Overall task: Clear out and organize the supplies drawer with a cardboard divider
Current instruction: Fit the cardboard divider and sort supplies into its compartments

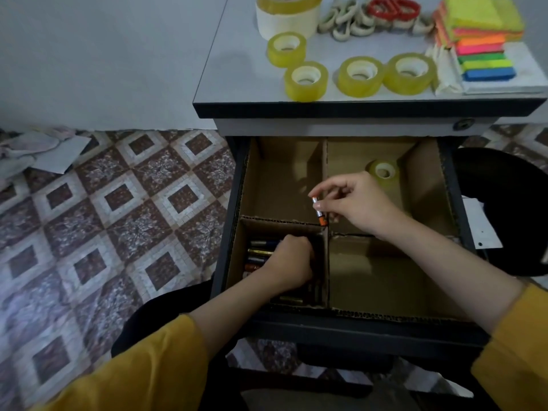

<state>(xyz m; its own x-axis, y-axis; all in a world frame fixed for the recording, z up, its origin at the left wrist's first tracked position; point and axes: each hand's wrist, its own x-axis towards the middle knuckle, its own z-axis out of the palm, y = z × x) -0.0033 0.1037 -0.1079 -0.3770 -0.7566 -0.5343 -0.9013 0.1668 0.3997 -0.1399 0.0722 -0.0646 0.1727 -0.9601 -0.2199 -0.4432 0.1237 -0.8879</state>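
The open drawer (231,203) holds a cardboard divider (326,179) that splits it into four compartments. My right hand (353,200) pinches a small orange and silver battery (319,211) upright above the middle of the divider. My left hand (289,262) reaches down into the near left compartment with fingers curled among several batteries (259,252); what it grips is hidden. One yellow tape roll (383,170) lies in the far right compartment. The far left and near right compartments look bare.
The desk top (237,72) above the drawer carries several yellow tape rolls (305,80), a big tape roll (286,19), red-handled scissors (394,7), white clips and stacked neon sticky notes (483,40). A black chair (504,209) stands right. Patterned tile floor (118,218) lies left.
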